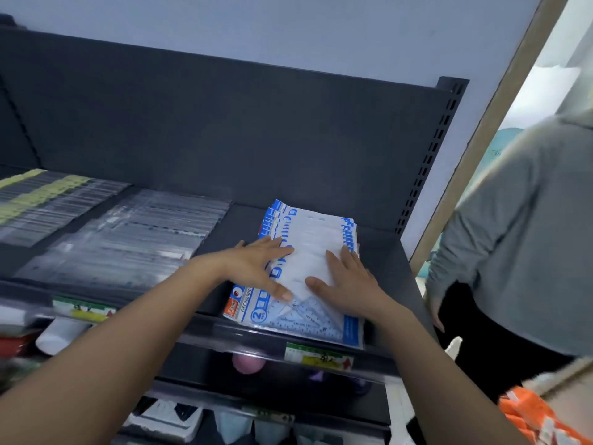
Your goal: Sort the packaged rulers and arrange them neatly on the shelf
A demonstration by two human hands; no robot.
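Observation:
A fanned stack of blue-and-white packaged geometric ruler sets (313, 234) lies on the right part of the dark shelf (382, 252). My left hand (256, 264) rests flat on the stack's left side, fingers spread. My right hand (345, 282) lies flat on its right side, thumb pointing inward. Neither hand grips a pack. The lowest pack (288, 319) shows triangular rulers and reaches the shelf's front lip. Clear packs of straight rulers (134, 242) lie to the left, and yellow-labelled packs (41, 200) sit farther left.
A second person in a grey top (519, 226) stands close at the right. Price tags (317, 356) line the shelf's clear front rail. Lower shelves hold a pink ball (248, 364) and boxed goods. An orange bag (539, 419) sits at bottom right.

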